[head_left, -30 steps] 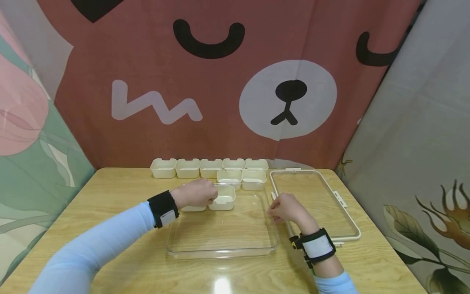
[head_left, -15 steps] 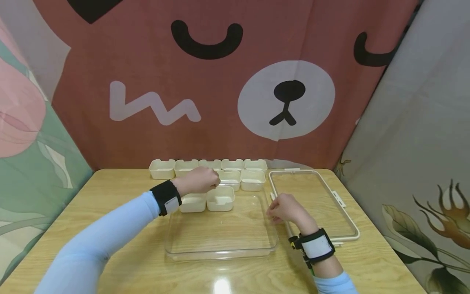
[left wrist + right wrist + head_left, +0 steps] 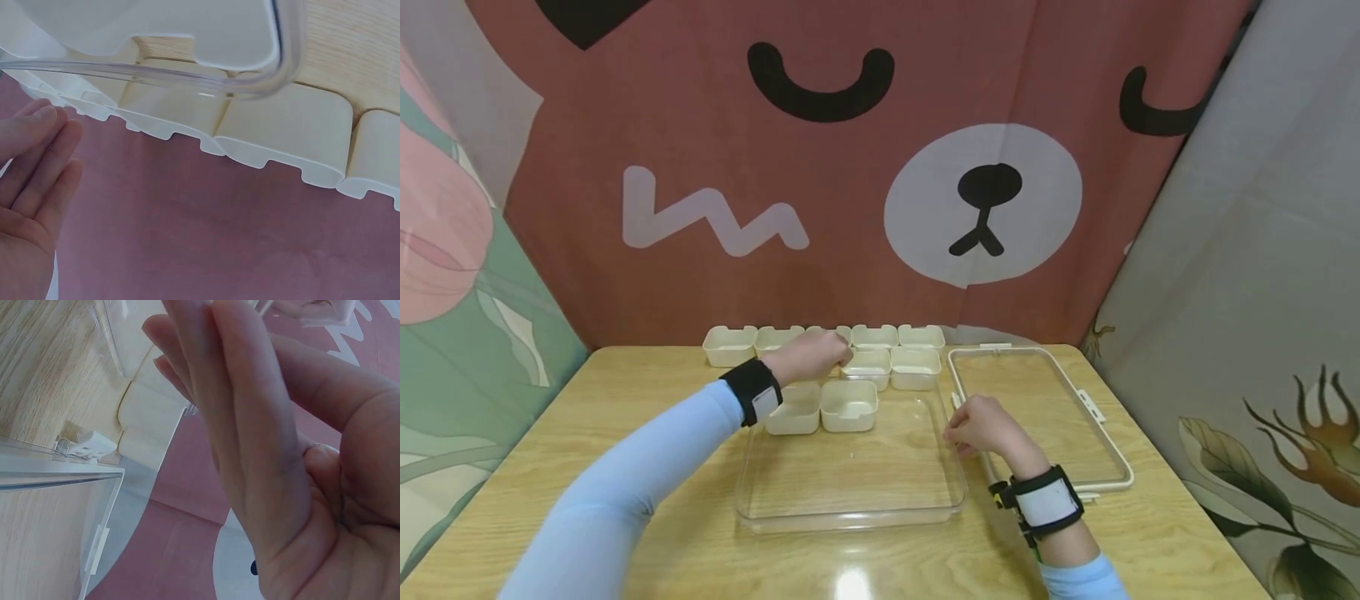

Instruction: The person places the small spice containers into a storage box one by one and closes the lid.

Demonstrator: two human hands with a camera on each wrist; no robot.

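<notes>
a row of cream bins (image 3: 728, 348) lines the far edge of the bench (image 3: 647, 400), the left hand (image 3: 808, 357) beside it with fingers loosely straight, two bins (image 3: 848, 406) sit far left inside the clear tray (image 3: 850, 521), and the right hand (image 3: 985, 425), fingers straight, is at its right edge beside a white-rimmed frame (image 3: 1112, 448).

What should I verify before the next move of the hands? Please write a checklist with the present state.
1. Clear plastic box uncovered: ok, the white-rimmed lid lies to its right.
2. Cream bins in the box upright: ok, two stand side by side at the far left.
3. Space for more: ok, bare room shows to their right and in front.
4. Bin held by the left hand: not ok, it is near the cream bins behind the box, no grip visible.
5. Box steadied by the right hand: cannot tell, contact at the right wall is unclear.
</notes>
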